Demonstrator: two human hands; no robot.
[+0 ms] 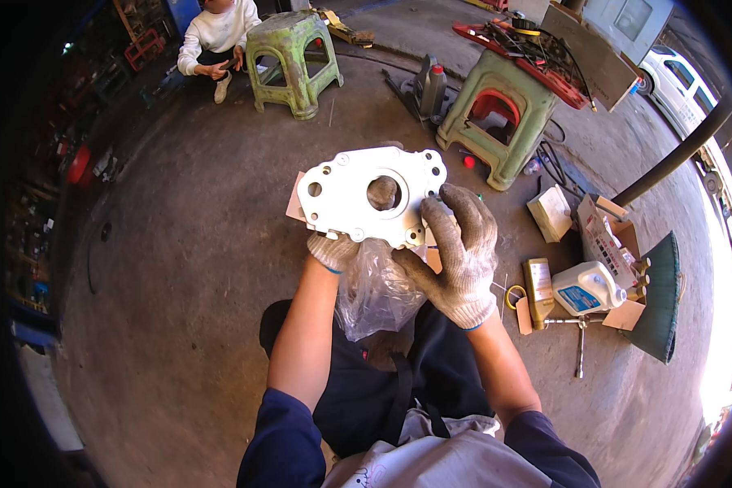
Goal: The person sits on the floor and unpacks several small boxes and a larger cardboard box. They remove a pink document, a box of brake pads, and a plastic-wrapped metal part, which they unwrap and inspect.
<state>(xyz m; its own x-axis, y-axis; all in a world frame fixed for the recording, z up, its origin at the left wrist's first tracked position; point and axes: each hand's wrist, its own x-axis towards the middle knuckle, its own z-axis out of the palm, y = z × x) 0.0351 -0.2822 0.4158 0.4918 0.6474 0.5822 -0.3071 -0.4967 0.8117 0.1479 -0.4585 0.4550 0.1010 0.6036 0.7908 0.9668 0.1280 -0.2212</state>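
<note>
A silvery metal housing plate (pixel 354 189), possibly an engine oil pump, is held up in front of me. It has one large round hole and several small bolt holes. My left hand (pixel 335 247), in a dirty knitted glove, supports it from beneath and behind; a gloved part shows through the large hole. My right hand (pixel 463 256), gloved too, has its fingertips at the plate's right edge and its thumb near the lower edge. A crumpled clear plastic bag (pixel 378 293) hangs below the plate between my hands. Part of a cardboard piece (pixel 294 198) sticks out behind the plate's left side.
Ahead stand a worn green plastic stool (pixel 290 58) and another stool (pixel 494 116) bearing a red tray (pixel 561 88) of tools. A person (pixel 216 36) crouches at upper left. At right are a white jug (pixel 585 288), a gold bottle (pixel 538 290), a cross wrench (pixel 581 348) and cardboard boxes (pixel 607 241).
</note>
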